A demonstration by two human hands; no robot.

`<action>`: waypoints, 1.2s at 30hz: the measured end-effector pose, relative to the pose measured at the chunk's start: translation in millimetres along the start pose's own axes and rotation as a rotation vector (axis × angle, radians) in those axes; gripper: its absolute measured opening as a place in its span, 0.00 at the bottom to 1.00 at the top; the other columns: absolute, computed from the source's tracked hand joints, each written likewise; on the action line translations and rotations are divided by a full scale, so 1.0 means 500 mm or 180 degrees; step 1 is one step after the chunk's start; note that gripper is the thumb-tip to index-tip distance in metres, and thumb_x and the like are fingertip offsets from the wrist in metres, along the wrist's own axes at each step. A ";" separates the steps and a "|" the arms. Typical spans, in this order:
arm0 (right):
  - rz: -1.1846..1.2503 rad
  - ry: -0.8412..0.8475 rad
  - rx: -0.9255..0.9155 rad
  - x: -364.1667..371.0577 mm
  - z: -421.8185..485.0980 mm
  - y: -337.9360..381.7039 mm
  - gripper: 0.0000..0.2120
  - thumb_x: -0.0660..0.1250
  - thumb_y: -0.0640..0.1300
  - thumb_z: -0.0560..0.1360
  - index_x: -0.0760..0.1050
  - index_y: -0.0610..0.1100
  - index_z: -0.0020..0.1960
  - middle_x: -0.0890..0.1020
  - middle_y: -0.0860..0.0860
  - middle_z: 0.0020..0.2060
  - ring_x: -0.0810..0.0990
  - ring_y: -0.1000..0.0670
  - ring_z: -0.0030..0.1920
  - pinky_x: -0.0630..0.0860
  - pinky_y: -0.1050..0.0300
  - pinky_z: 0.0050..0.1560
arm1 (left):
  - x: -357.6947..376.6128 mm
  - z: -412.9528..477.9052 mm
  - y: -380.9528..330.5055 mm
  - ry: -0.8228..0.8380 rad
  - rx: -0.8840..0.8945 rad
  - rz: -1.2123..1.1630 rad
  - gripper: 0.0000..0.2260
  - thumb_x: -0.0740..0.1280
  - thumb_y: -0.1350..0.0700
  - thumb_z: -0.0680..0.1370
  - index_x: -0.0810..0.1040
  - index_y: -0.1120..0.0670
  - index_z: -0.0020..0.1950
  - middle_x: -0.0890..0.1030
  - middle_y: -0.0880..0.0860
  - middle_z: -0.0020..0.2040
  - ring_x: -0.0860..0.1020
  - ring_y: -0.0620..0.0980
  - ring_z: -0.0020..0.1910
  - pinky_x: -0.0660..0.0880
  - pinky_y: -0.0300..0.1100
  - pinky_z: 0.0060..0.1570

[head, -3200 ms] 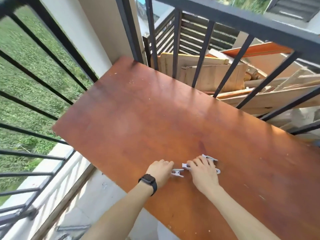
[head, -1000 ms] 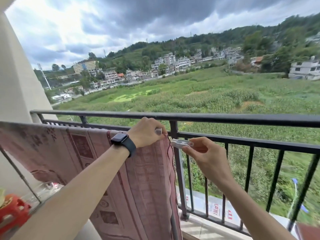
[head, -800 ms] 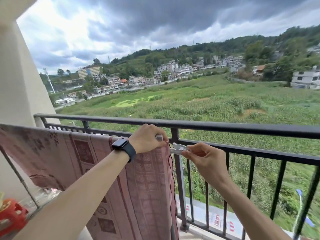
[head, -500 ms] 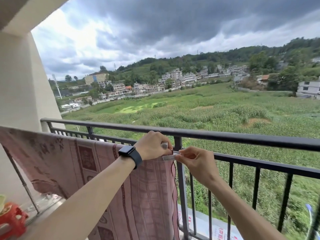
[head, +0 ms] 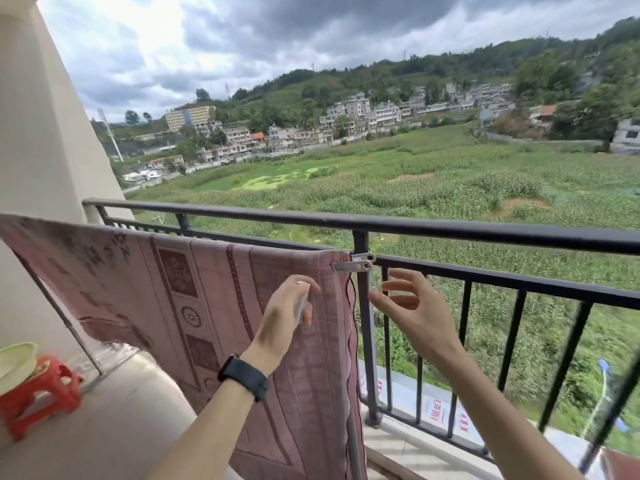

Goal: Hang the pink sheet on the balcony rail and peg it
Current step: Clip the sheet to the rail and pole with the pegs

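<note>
A: Any writing to read?
B: Red characters (head: 434,410) on the white strip (head: 405,393) below the railing (head: 485,233), glimpsed between the bars (head: 388,375). Turned sideways and blurred; not legible.
A: How many?
B: About three red patches: one just beside the post (head: 365,341), two farther right.
A: Anything on the sheet (head: 194,292)?
B: Dark marks near the top left edge, perhaps characters, too smeared to tell. Elsewhere only woven squares, a roundel, stripes.
A: And the watch (head: 244,377)?
B: Black band only in view; no brand or digits legible.
</note>
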State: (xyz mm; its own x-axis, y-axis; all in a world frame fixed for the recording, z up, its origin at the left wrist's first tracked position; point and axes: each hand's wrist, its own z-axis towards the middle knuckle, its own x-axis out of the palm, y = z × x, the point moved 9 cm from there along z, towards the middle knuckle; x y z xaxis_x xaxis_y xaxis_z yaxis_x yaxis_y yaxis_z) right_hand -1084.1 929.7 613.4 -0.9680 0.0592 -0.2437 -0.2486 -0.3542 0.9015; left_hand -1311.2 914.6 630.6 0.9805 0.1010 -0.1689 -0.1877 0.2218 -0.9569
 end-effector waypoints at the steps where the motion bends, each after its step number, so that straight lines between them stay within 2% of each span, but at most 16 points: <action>1: 0.0145 0.0022 0.0157 0.012 -0.031 -0.032 0.30 0.74 0.64 0.66 0.75 0.51 0.63 0.83 0.59 0.51 0.83 0.61 0.49 0.81 0.62 0.50 | 0.012 -0.031 0.055 -0.0014 -0.0220 -0.0149 0.11 0.60 0.51 0.80 0.80 0.52 0.47 0.74 0.53 0.34 0.71 0.52 0.34 0.67 0.49 0.41; 3: 0.0450 0.0224 0.0541 0.055 -0.106 -0.105 0.24 0.74 0.60 0.68 0.78 0.50 0.59 0.84 0.57 0.50 0.83 0.61 0.49 0.80 0.64 0.49 | 0.041 -0.097 0.162 -0.0080 -0.0709 -0.0407 0.09 0.63 0.54 0.82 0.82 0.53 0.52 0.80 0.52 0.41 0.78 0.51 0.40 0.74 0.47 0.45; 5: 0.0641 0.0475 0.0994 0.110 -0.196 -0.193 0.21 0.74 0.59 0.70 0.80 0.50 0.58 0.85 0.55 0.51 0.84 0.58 0.51 0.80 0.60 0.53 | 0.079 -0.161 0.257 -0.0017 -0.1120 -0.0450 0.08 0.66 0.54 0.80 0.83 0.52 0.55 0.83 0.48 0.49 0.81 0.47 0.50 0.75 0.42 0.54; 6: 0.0710 0.0586 0.1237 0.138 -0.245 -0.236 0.20 0.74 0.59 0.70 0.80 0.50 0.58 0.86 0.56 0.51 0.84 0.56 0.52 0.80 0.56 0.55 | 0.098 -0.191 0.295 0.0079 -0.1259 -0.0394 0.08 0.68 0.53 0.79 0.84 0.51 0.56 0.84 0.46 0.50 0.81 0.45 0.52 0.75 0.40 0.55; 8: 0.0811 0.0671 0.1661 0.179 -0.342 -0.311 0.17 0.75 0.58 0.71 0.81 0.51 0.56 0.86 0.56 0.50 0.85 0.53 0.53 0.81 0.52 0.55 | 0.130 -0.244 0.358 0.0209 -0.1507 -0.0374 0.07 0.70 0.53 0.78 0.84 0.49 0.55 0.85 0.45 0.48 0.81 0.43 0.48 0.75 0.35 0.49; 10: 0.0756 0.0555 0.1922 0.194 -0.424 -0.365 0.10 0.75 0.51 0.73 0.83 0.48 0.52 0.87 0.53 0.46 0.86 0.49 0.49 0.82 0.51 0.51 | 0.151 -0.293 0.417 0.0243 -0.1829 -0.0421 0.06 0.71 0.55 0.77 0.85 0.49 0.52 0.85 0.45 0.45 0.81 0.42 0.44 0.75 0.32 0.40; 12: 0.0740 0.0346 0.2129 0.192 -0.485 -0.399 0.05 0.74 0.46 0.75 0.83 0.46 0.49 0.87 0.51 0.42 0.85 0.48 0.44 0.81 0.53 0.47 | 0.169 -0.341 0.462 0.0338 -0.2137 -0.0453 0.06 0.72 0.54 0.76 0.85 0.49 0.52 0.86 0.47 0.47 0.82 0.45 0.46 0.77 0.36 0.42; 14: 0.0756 0.0146 0.2291 0.182 -0.528 -0.438 0.01 0.74 0.44 0.75 0.83 0.47 0.47 0.87 0.51 0.41 0.85 0.51 0.42 0.81 0.55 0.46 | 0.182 -0.375 0.501 0.0468 -0.2327 -0.0292 0.08 0.73 0.52 0.76 0.84 0.50 0.54 0.86 0.46 0.48 0.82 0.44 0.46 0.75 0.38 0.44; 16: 0.0748 0.0046 0.2441 0.180 -0.560 -0.475 0.02 0.72 0.45 0.76 0.83 0.49 0.49 0.86 0.53 0.43 0.85 0.53 0.43 0.81 0.53 0.49 | 0.187 -0.399 0.534 0.0582 -0.2465 -0.0117 0.09 0.73 0.52 0.75 0.83 0.51 0.55 0.86 0.45 0.45 0.81 0.41 0.43 0.72 0.36 0.43; 19: 0.0799 -0.0022 0.2702 0.190 -0.598 -0.526 0.05 0.70 0.45 0.78 0.79 0.45 0.53 0.86 0.51 0.46 0.85 0.51 0.47 0.81 0.51 0.52 | 0.195 -0.418 0.591 0.0764 -0.2596 0.0218 0.07 0.73 0.53 0.75 0.83 0.51 0.52 0.85 0.44 0.41 0.80 0.38 0.39 0.72 0.34 0.41; 23: 0.0547 0.0090 0.3052 0.220 -0.643 -0.606 0.06 0.68 0.44 0.80 0.75 0.42 0.53 0.85 0.45 0.42 0.84 0.44 0.46 0.81 0.47 0.52 | 0.207 -0.447 0.693 0.0936 -0.2829 0.0438 0.05 0.72 0.55 0.76 0.82 0.53 0.50 0.83 0.47 0.40 0.79 0.44 0.39 0.70 0.30 0.34; 25: 0.0351 0.0058 0.3234 0.226 -0.659 -0.650 0.04 0.67 0.44 0.80 0.75 0.43 0.52 0.84 0.47 0.39 0.83 0.44 0.44 0.80 0.51 0.49 | 0.196 -0.460 0.765 0.0973 -0.3001 0.0673 0.10 0.74 0.56 0.75 0.80 0.56 0.55 0.83 0.49 0.46 0.80 0.47 0.45 0.72 0.29 0.38; 27: 0.0243 0.0036 0.3413 0.229 -0.669 -0.709 0.05 0.65 0.45 0.80 0.79 0.45 0.49 0.83 0.47 0.38 0.81 0.45 0.41 0.77 0.57 0.45 | 0.176 -0.469 0.857 0.1023 -0.3144 0.1035 0.14 0.75 0.55 0.74 0.78 0.55 0.57 0.81 0.50 0.49 0.80 0.49 0.52 0.74 0.34 0.49; 30: -0.0111 0.0068 0.3530 0.232 -0.658 -0.824 0.14 0.58 0.52 0.75 0.80 0.47 0.43 0.83 0.47 0.38 0.82 0.44 0.44 0.78 0.47 0.53 | 0.146 -0.459 0.981 0.1059 -0.3119 0.1610 0.20 0.76 0.50 0.71 0.76 0.53 0.61 0.80 0.49 0.52 0.79 0.50 0.57 0.73 0.41 0.58; 33: -0.0372 0.0243 0.3395 0.252 -0.638 -0.931 0.17 0.53 0.55 0.71 0.77 0.49 0.38 0.83 0.49 0.35 0.83 0.43 0.43 0.78 0.45 0.54 | 0.143 -0.438 1.091 0.1002 -0.2966 0.2012 0.24 0.73 0.46 0.73 0.73 0.53 0.65 0.79 0.51 0.58 0.77 0.51 0.60 0.71 0.41 0.58; 36: -0.0359 0.0218 0.3184 0.278 -0.627 -1.056 0.19 0.52 0.57 0.69 0.77 0.48 0.35 0.83 0.49 0.35 0.83 0.42 0.44 0.79 0.40 0.53 | 0.163 -0.433 1.207 0.0894 -0.2887 0.2218 0.27 0.69 0.41 0.73 0.69 0.51 0.68 0.76 0.52 0.64 0.76 0.54 0.62 0.74 0.44 0.58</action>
State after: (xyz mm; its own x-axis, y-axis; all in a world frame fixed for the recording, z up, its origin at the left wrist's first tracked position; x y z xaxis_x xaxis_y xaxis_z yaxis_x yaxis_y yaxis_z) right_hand -1077.3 832.5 -8.7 -0.9410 -0.0209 -0.3378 -0.2826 0.5978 0.7502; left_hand -1331.8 846.5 -11.9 0.6827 -0.3145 -0.6596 -0.6884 -0.5794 -0.4363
